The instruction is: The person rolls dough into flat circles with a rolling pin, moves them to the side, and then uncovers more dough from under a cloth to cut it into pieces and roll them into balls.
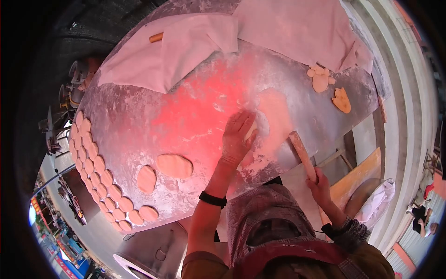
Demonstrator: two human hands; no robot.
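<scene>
Wooden rolling pin (pixel 302 152) in right hand (pixel 319 185): grips one end, presumably for reach; curls left hand (pixel 237 136) round dough (pixel 251 131), apparently steadying it.

The rolling pin (pixel 302 155) looks wooden, the tabletop (pixel 325 122) metallic, the cloths (pixel 288 32) matt.

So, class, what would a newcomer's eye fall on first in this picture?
Probably the vivid red glow across the middle of the floury table. Next, the many small dough rounds packed together along the table's left edge. Then the rolling pin, held in the right hand at the table's near edge, right of centre.
</scene>
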